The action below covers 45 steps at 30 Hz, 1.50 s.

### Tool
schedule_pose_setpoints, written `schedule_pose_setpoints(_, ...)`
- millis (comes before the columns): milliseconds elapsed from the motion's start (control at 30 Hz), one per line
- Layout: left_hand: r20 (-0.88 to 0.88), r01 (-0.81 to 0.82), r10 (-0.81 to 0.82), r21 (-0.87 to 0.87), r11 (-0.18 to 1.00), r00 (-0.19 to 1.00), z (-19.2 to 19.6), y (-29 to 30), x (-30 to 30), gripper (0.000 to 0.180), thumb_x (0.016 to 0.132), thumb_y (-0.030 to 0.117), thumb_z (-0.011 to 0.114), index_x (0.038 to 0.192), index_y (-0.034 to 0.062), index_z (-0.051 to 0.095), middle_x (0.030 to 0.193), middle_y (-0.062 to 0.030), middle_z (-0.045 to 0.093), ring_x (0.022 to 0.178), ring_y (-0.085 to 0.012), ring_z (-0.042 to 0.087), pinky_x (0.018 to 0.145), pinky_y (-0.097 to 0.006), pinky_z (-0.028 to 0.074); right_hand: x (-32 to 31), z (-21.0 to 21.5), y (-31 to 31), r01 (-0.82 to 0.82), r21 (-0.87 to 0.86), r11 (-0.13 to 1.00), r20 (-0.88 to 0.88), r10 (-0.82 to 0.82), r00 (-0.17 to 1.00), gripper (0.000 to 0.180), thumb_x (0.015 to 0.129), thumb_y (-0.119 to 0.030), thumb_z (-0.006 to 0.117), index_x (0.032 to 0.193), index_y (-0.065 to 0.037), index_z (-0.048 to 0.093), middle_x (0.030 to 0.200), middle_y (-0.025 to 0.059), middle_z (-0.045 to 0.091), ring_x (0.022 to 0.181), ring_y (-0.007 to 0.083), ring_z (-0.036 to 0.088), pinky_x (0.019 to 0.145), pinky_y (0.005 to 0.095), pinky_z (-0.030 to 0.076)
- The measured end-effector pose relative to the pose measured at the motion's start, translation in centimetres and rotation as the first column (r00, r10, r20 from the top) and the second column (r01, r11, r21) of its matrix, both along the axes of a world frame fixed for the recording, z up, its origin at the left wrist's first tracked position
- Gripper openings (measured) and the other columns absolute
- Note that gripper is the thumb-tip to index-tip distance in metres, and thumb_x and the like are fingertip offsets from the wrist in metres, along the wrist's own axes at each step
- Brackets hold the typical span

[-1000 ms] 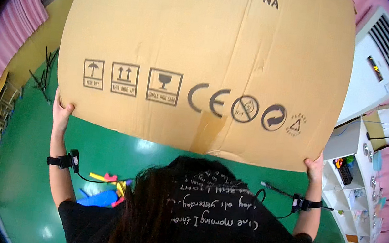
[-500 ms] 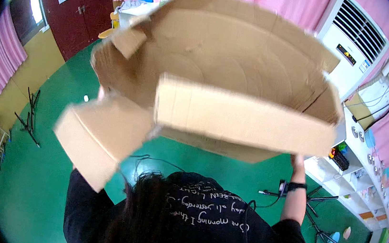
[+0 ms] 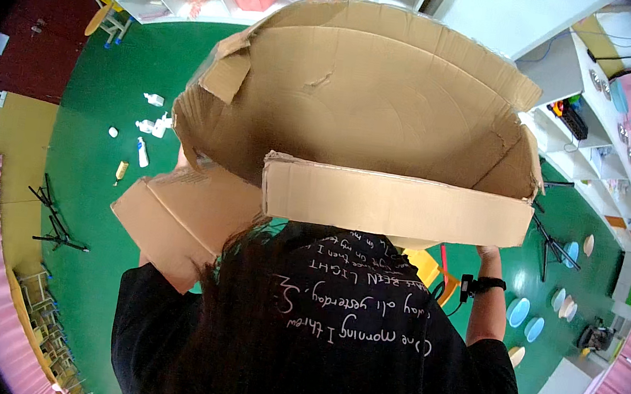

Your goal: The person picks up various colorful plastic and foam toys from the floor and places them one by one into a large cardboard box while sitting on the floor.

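Note:
A large open cardboard box [image 3: 373,102] fills the middle of the view, held up in front of my chest. No contents show in the part of its inside that I can see. One flap [image 3: 173,216] hangs out at the near left, and another flap [image 3: 400,203] folds down along the near side. My left hand [image 3: 183,157] is at the box's left side, mostly hidden behind the cardboard. Beneath the near right corner, my right hand [image 3: 488,252] grips the box, its fingers largely out of sight. A black band [image 3: 486,283] circles my right wrist.
White bottles [image 3: 154,99] and a yellow tube [image 3: 121,170] lie on the green floor at left. Black stands [image 3: 55,226] rise at both sides. Blue bowls [image 3: 518,312] sit at right, near white shelves [image 3: 592,162]. A yellow chair [image 3: 422,268] shows below the box.
The view has tilted down, bringing the floor bottles, far shelves and yellow chair into sight. The box stays held in both hands and now looks steadier.

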State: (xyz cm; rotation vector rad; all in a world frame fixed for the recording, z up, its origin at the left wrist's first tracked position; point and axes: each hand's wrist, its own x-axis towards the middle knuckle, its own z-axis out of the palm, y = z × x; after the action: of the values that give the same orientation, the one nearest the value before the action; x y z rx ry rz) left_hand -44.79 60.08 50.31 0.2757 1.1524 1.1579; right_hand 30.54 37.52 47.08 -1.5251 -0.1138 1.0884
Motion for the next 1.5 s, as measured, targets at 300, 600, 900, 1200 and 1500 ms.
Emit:
schedule_pose_setpoints(300,-0.002,0.078,-0.078,-0.097,0.992,0.997,-1.8,-0.5,2.2,0.068,0.088,0.056,0.037,0.138,0.0101,0.028,0.14,-0.0126,0.031,0.129,-0.0285,0.028,0.105,-0.044,0.026,0.4,1.5,0.2,0.12,0.042,0.992,-0.044,-0.118,0.992,0.062,0.086,-0.051,0.048,0.128,-0.006,0.04,0.127,0.0071,0.045,0.116,0.0236,0.042,0.099,0.0385,0.032)
schedule_pose_setpoints(600,0.041,0.177,-0.177,-0.006,0.984,0.983,-3.4,5.2,2.9,0.068,0.088,0.056,0.038,0.137,0.0103,0.029,0.14,-0.0128,0.031,0.129,-0.0295,0.028,0.105,-0.044,0.025,0.8,6.2,2.2,0.227,0.149,0.962,-0.14,-0.207,0.968,0.065,0.085,-0.051,0.049,0.129,-0.005,0.039,0.127,0.0078,0.045,0.116,0.0237,0.041,0.099,0.0389,0.031)
schedule_pose_setpoints(900,0.105,0.023,0.02,-0.389,0.921,0.994,-11.1,0.3,6.2,0.065,0.086,0.051,0.044,0.135,0.01,0.033,0.136,-0.0129,0.037,0.124,-0.03,0.035,0.102,-0.045,0.032,-2.8,-2.6,2.0,-0.027,0.007,1.0,0.217,0.025,0.976,0.06,0.084,-0.046,0.053,0.127,-0.006,0.04,0.118,0.0088,0.051,0.105,0.0232,0.05,0.095,0.0384,0.035)
schedule_pose_setpoints(1200,0.254,-0.289,0.336,-0.205,0.935,0.907,-17.0,-5.0,11.1,0.059,0.089,0.048,0.033,0.13,0.0064,0.037,0.129,-0.0104,0.045,0.119,-0.0297,0.042,0.099,-0.044,0.034,-6.7,-12.8,4.0,-0.042,-0.308,0.95,0.084,0.072,0.994,0.055,0.076,0.01,0.054,0.127,-0.006,0.042,0.088,0.016,0.06,0.055,0.0197,0.057,0.046,0.0279,0.048)
schedule_pose_setpoints(1500,0.13,-0.199,0.235,-0.239,0.95,0.963,-20.7,-9.0,12.8,0.051,0.087,0.039,0.045,0.131,0.016,0.033,0.129,-0.0082,0.043,0.117,-0.0286,0.043,0.093,-0.051,0.035,-16.0,-8.6,19.6,-0.612,-0.437,0.659,0.88,0.454,-0.14,0.068,0.072,-0.033,0.07,0.13,-0.01,0.04,0.129,0.0156,0.042,0.121,0.0331,0.037,0.1,0.0437,0.029)
